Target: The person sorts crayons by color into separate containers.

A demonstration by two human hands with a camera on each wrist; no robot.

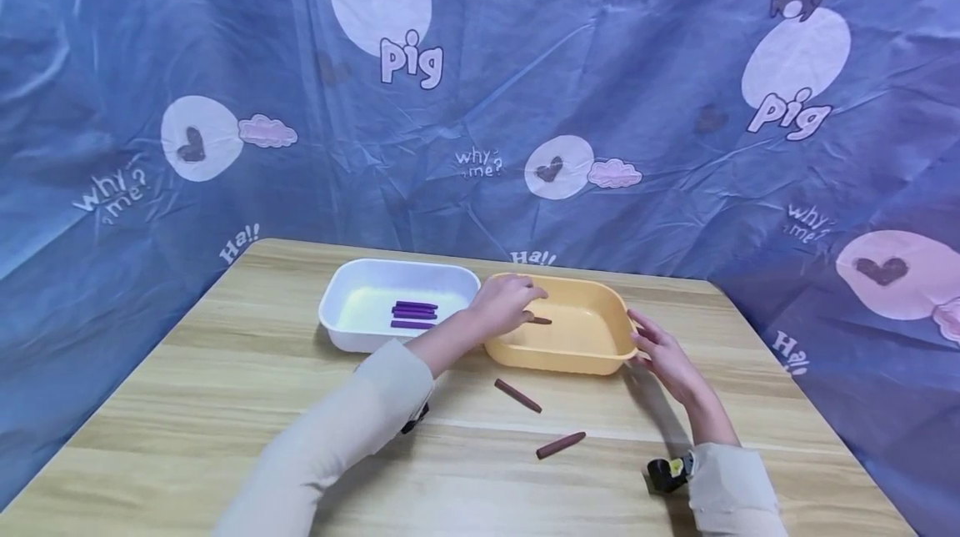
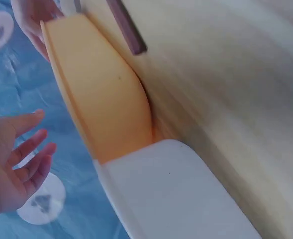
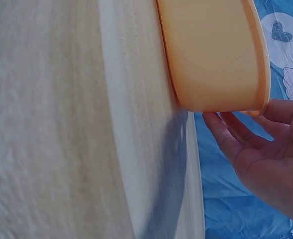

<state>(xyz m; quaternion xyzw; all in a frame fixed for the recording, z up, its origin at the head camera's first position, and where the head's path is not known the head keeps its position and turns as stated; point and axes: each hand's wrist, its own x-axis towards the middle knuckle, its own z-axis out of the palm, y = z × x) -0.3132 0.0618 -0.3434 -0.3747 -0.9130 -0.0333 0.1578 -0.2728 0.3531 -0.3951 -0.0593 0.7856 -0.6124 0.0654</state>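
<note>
In the head view my left hand (image 1: 504, 303) hovers over the left end of a yellow plastic tray (image 1: 558, 360). Its fingers are loosely bent, with nothing between them in the left wrist view. Just beneath the fingertips a brown crayon (image 1: 542, 321) lies inside the tray, partly hidden by the hand. At the tray's right end my right hand (image 1: 667, 358) holds the rim; the right wrist view has the thumb at the edge and fingertips against the outer wall. Two more brown crayons, one angled (image 1: 517, 395) and one nearer (image 1: 561, 445), lie on the table before the tray.
A white tray (image 1: 352, 340) stands directly left of the yellow one, with several purple crayons (image 1: 414, 313) inside. Both rest on a wood-grain table (image 1: 225, 404). A blue printed curtain (image 1: 480, 103) hangs behind the table and along its sides.
</note>
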